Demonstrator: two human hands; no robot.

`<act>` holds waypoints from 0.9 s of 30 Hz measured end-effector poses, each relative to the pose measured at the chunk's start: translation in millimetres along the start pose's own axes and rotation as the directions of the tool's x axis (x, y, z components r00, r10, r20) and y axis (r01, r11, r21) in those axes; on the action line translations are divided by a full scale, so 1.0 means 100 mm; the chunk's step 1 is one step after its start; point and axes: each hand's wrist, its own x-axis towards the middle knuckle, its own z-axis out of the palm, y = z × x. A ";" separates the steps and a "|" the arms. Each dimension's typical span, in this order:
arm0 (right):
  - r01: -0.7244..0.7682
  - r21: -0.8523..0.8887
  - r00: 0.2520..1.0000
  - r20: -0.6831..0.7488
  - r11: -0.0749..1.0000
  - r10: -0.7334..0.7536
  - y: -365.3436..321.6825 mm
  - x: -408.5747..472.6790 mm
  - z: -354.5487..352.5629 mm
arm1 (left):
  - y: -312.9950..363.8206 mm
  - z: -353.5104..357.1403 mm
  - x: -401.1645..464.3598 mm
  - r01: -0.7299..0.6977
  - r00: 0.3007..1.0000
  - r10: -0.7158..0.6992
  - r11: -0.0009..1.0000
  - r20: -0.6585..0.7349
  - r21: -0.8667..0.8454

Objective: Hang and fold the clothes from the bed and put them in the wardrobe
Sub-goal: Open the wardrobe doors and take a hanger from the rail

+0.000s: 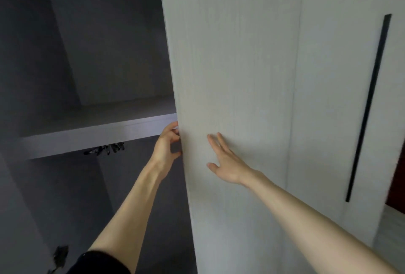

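The pale grey wardrobe door [236, 65] fills the middle of the head view, seen close up. My left hand [167, 142] grips the door's left edge, fingers curled round it at shelf height. My right hand [223, 159] lies flat on the door's front face with straight, spread fingers. Left of the door the wardrobe interior is dark, with a grey shelf [94, 135] across it. Under the shelf a few dark hanger tops [107, 149] show. No clothes or bed are in view.
A second wardrobe door [333, 76] stands to the right with a long black vertical handle [370, 107]. A dark red surface [397, 177] shows at the right edge. A dark item [60, 256] sits low in the wardrobe at the bottom left.
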 end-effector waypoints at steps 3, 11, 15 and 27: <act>-0.014 -0.025 0.999 0.036 1.000 0.015 -0.05 -0.19 0.10 | 0.02 -0.04 -0.15 0.006 0.996 -0.002 0.999 0.085 -0.044; -0.055 0.317 0.997 -0.031 0.947 0.068 -0.05 -0.91 -0.01 | 0.18 0.11 -0.82 0.033 0.928 0.011 0.993 0.372 -0.112; -0.076 0.498 0.995 -0.013 0.864 0.095 -0.04 -1.39 -0.17 | 0.24 0.38 -1.14 0.047 0.906 0.002 0.993 0.424 -0.107; -0.189 0.699 0.972 0.034 0.690 0.231 0.32 -2.75 -0.66 | 0.32 1.56 -1.94 0.090 0.857 -0.033 0.992 0.514 -0.087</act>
